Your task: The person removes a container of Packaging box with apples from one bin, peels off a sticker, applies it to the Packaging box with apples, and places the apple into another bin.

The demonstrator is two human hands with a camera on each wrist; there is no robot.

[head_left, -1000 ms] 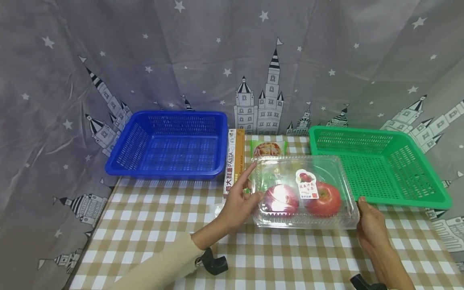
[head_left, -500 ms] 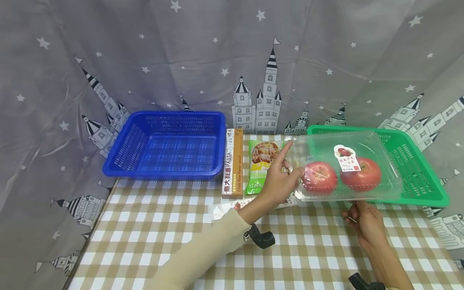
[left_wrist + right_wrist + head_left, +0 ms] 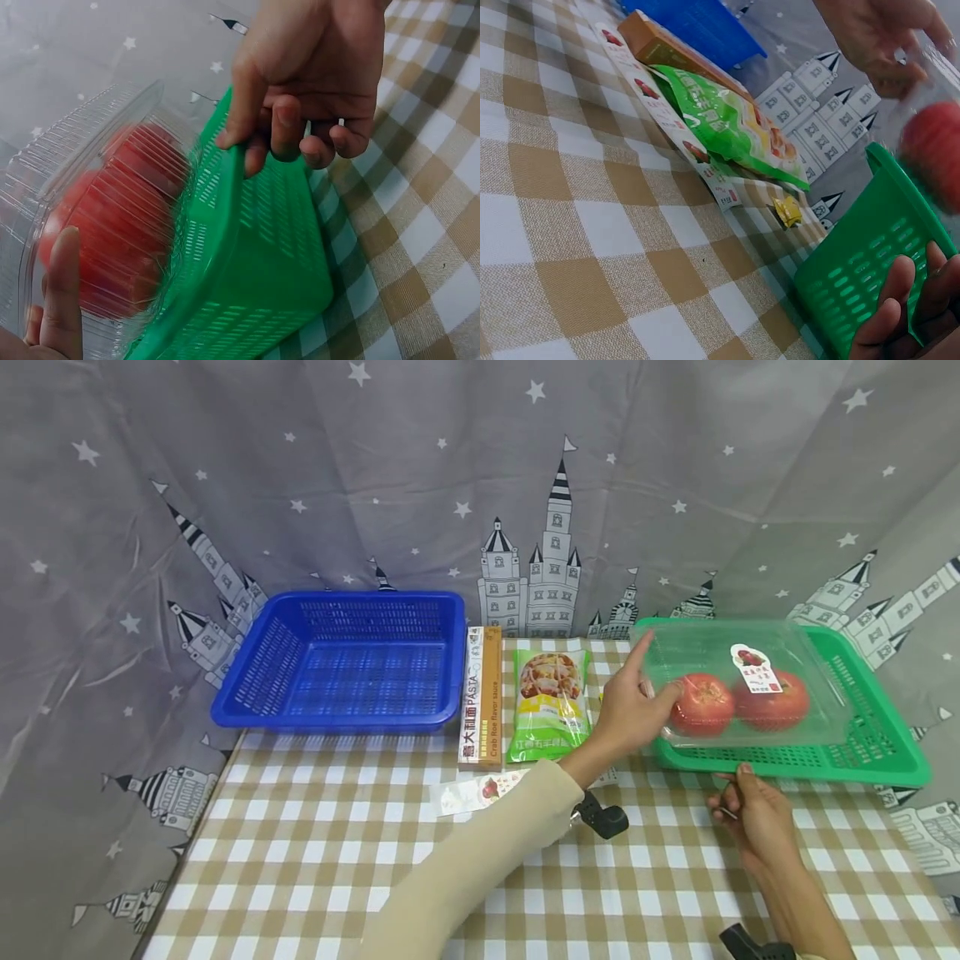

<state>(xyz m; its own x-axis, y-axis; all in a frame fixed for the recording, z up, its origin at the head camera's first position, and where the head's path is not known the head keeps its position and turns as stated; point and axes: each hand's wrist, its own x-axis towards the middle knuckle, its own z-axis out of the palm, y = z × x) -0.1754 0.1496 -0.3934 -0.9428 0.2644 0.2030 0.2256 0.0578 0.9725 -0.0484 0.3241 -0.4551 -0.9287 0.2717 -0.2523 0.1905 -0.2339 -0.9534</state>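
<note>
My left hand (image 3: 630, 706) grips the left edge of a clear plastic fruit box (image 3: 697, 647), its thumb on the lid. Two red apples (image 3: 701, 704) lie inside, and a white label (image 3: 757, 668) is stuck on the lid. The box is over the green basket (image 3: 881, 739), overlapping its opening; its right end tilts within the basket's outline. At the basket's near side, my right hand (image 3: 761, 822) pinches the rim, thumb on top and fingers curled below, as the left wrist view shows. The box's underside is hidden in the head view.
Left of the green basket lie a green food pouch (image 3: 551, 706), an orange-and-white pasta box (image 3: 482, 702) and a strip of apple stickers (image 3: 480, 791). A blue basket (image 3: 345, 722) stands at the back left. A small yellow packet (image 3: 787, 211) lies near the green basket.
My left hand has carried the fruit box right and back, over the green basket. The right hand has come off the fruit box and taken hold of the basket's rim.
</note>
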